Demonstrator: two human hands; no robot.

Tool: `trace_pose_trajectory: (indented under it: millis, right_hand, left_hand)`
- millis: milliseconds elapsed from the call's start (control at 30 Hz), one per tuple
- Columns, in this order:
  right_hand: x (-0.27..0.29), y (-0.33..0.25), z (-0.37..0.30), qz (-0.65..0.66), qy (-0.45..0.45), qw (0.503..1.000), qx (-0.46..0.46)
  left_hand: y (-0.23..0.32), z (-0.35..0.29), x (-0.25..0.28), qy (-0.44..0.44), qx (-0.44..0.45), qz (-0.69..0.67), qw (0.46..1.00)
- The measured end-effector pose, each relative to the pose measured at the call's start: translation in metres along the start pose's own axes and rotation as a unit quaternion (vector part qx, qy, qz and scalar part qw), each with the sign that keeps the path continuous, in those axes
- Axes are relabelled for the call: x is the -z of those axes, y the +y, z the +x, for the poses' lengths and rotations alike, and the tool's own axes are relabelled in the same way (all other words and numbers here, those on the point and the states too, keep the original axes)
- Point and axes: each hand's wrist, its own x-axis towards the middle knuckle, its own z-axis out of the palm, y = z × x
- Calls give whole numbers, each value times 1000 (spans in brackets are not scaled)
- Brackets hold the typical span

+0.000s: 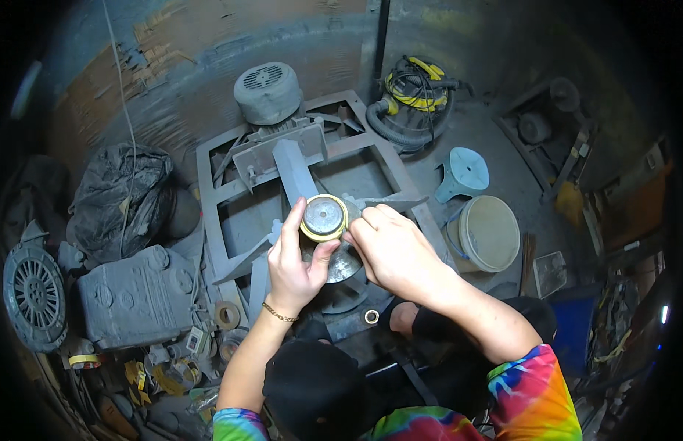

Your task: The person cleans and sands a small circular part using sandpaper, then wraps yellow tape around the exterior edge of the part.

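Observation:
My left hand (296, 257) grips a round metal piece with a yellow rim (326, 214), its thumb at the lower edge and its fingers along the left side. The flat grey top faces up, with a small mark at its centre. At the right edge of that piece is my right hand (389, 239), its fingers bent and pressed together; what lies between them is hidden. Under both hands a shiny, rounded metal part (344, 264) shows in part, above the near end of a dusty metal frame (213, 213).
An electric motor (268, 94) stands at the frame's far end. Beyond it on the right are a yellow-black vacuum cleaner (418, 99), a light-blue stool (466, 173) and a white bucket (495, 234). A black plastic bag (124, 191) and a grey metal housing (135, 298) lie left.

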Motion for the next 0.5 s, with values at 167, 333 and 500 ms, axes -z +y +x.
trace_pose_trajectory:
  millis: [167, 333, 500]
  right_hand:
    - [4, -2, 3, -8, -26, 1000, -2]
    - [8, -6, 7, -36, -57, 998, -5]
    - [9, -13, 9, -30, -58, 998, -6]
  left_hand:
    - [6, 4, 6, -24, 76, -102, 992]
    - [8, 8, 14, -75, 168, -206, 961]
    - [5, 8, 10, -44, 155, -229, 960]
